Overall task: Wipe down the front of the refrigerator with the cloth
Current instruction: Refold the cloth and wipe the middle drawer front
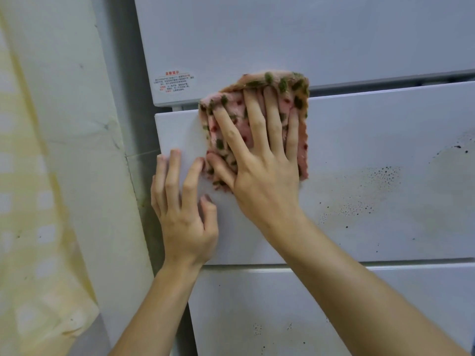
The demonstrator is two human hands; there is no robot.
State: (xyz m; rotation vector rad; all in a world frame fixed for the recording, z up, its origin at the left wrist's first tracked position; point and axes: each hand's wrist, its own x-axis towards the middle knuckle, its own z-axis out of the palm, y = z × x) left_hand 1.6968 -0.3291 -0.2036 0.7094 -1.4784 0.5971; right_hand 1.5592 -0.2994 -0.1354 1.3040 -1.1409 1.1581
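Observation:
A white refrigerator point(372, 140) fills the view, with an upper door, a middle drawer front and a lower drawer front. A folded pink cloth point(298, 98) with green and red spots lies flat on the top left of the middle drawer front, reaching the gap under the upper door. My right hand point(259, 160) presses it there with spread, straight fingers. My left hand point(183, 214) rests on the drawer's left edge just below and left of the cloth, fingers loosely bent, its fingertips touching the white surface.
Dark specks and a grey smear point(372, 191) mark the drawer front to the right of the cloth; more specks sit on the lower drawer point(257, 328). A red-text sticker point(174, 82) is on the upper door. A stained pale wall point(77, 124) stands close on the left.

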